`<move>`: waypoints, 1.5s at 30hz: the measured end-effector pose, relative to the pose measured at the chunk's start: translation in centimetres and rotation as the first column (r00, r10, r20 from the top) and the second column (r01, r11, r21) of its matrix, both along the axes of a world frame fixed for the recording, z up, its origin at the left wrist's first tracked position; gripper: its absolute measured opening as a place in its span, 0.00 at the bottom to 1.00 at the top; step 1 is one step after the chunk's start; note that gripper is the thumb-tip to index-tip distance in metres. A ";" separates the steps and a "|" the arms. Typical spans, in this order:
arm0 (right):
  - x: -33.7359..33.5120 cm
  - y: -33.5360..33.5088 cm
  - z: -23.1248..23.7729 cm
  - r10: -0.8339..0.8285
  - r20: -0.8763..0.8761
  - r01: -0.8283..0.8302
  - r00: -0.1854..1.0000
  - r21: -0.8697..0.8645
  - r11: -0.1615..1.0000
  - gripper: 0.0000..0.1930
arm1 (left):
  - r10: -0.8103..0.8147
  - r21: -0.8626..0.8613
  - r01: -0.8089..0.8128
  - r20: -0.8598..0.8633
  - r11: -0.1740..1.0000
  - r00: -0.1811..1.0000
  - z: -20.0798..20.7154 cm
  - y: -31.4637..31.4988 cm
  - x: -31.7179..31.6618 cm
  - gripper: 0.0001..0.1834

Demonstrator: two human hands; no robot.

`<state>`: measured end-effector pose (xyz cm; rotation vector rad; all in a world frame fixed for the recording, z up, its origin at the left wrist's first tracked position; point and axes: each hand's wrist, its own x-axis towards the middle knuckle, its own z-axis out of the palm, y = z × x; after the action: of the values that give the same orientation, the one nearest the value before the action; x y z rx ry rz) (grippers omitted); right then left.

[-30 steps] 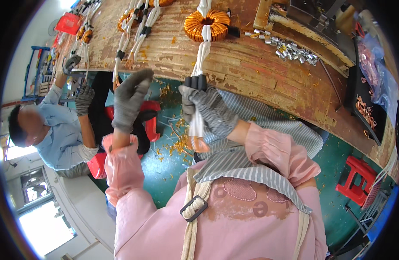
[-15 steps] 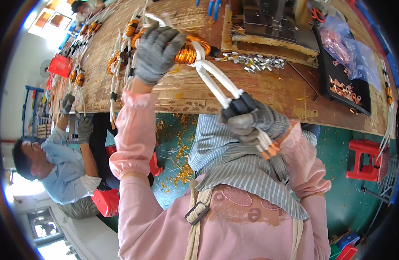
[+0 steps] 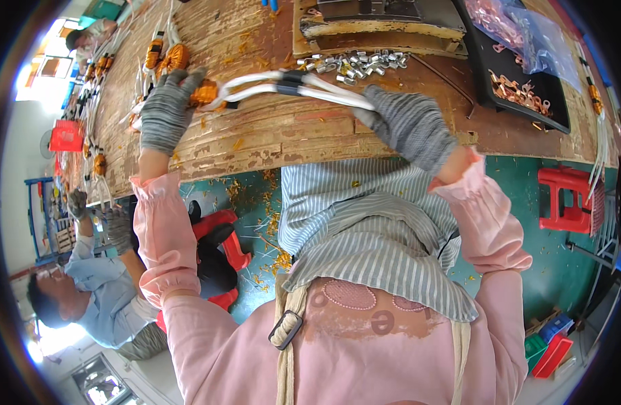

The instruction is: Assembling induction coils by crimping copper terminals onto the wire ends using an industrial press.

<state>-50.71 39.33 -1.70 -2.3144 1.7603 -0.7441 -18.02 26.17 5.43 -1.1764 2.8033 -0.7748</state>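
My left hand [image 3: 167, 111], in a grey knitted glove, is closed at an orange copper-wire coil [image 3: 206, 93] over the worktable; the palm side of its grip is hidden. White-sleeved leads [image 3: 256, 79] run rightward from this coil, with black bands [image 3: 293, 82] around them partway along. At their far end my right hand [image 3: 411, 125], gloved alike, is closed around the leads and covers their tips. The leads stretch between both hands above the table's front part. Just beyond them lies a pile of silver tubular terminals [image 3: 357, 65].
More copper coils [image 3: 168, 57] with white leads lie along the table at left. A black tray [image 3: 560, 120] at right holds copper lugs [image 3: 519, 94] and a plastic bag [image 3: 550, 57]. A thin rod [image 3: 445, 79] lies beside it. A co-worker [image 3: 98, 297] sits at left; a red stool [image 3: 563, 199] stands right.
My left hand has moved left and slightly down with the coil. My right hand has gone from the black bands near my lap up to the lead ends, which now stretch sideways over the table.
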 end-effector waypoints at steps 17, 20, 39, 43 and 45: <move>0.9 -0.2 0.4 0.041 0.076 -0.052 0.996 0.157 0.986 0.17 | -0.321 0.197 0.380 -0.275 0.904 0.906 -3.1 1.3 -11.6 0.21; 1.9 0.6 -0.6 0.067 0.343 -0.083 0.937 0.033 0.996 0.22 | -0.352 0.190 0.421 -0.311 0.887 0.883 -3.4 1.1 -11.1 0.20; -7.1 3.7 -0.1 -0.223 0.961 -0.188 0.166 0.253 0.949 0.18 | -0.389 0.250 0.546 -0.478 0.799 0.788 -2.9 1.2 -10.0 0.24; -2.4 0.2 -1.1 0.146 0.714 -0.027 0.685 -0.175 0.984 0.18 | -0.416 0.248 0.561 -0.454 0.790 0.787 -2.5 1.2 -10.4 0.25; -1.1 -0.4 1.0 0.295 0.394 -0.212 0.871 -0.239 0.947 0.20 | -0.339 0.299 0.511 -0.475 0.806 0.812 -2.4 1.8 -10.4 0.25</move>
<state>-51.80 38.94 -0.75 -2.2075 1.2126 -1.2938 -28.41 28.02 3.08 -0.6775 3.3885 0.1240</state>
